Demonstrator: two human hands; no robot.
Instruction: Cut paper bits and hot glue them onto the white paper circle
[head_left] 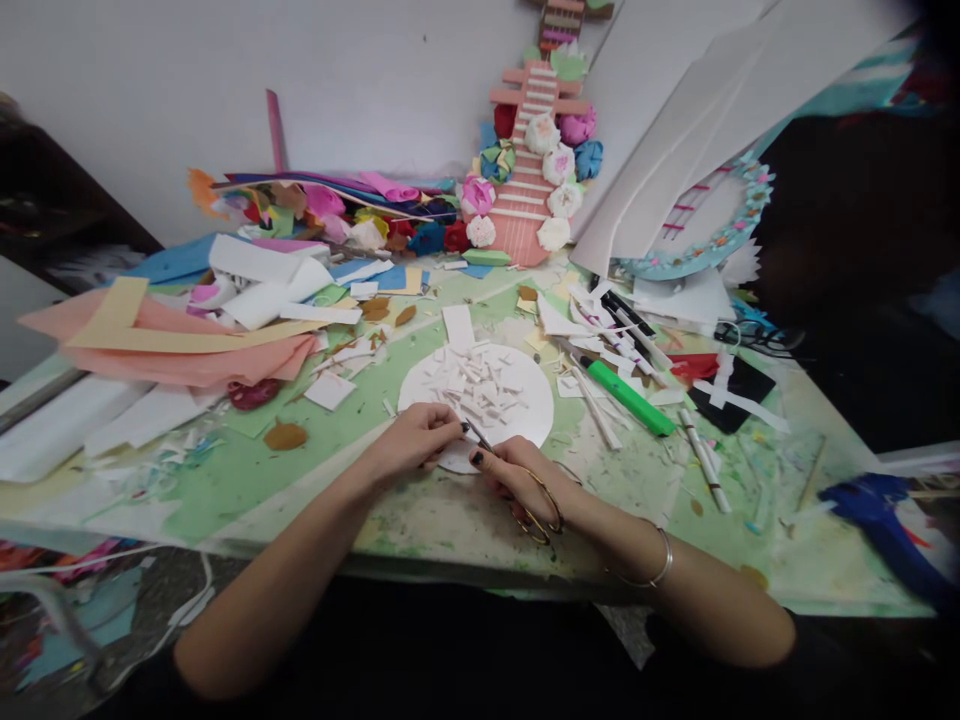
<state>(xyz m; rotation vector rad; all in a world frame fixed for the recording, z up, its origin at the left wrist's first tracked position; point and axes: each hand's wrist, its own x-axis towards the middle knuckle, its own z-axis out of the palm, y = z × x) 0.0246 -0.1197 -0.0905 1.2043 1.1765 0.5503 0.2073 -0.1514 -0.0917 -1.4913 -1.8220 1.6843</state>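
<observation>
While the right hand (521,470) is closed on scissors (478,433) at frame centre, the left (420,435) pinches its fingertips together, on what I cannot tell, by the near edge of a disc (538,400) heaped with paper bits (487,385).

Soft, muted light leaves faint shadows, while the outer edges look stretched and blurred.

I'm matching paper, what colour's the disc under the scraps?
White; the disc shows best in the head view.
</observation>
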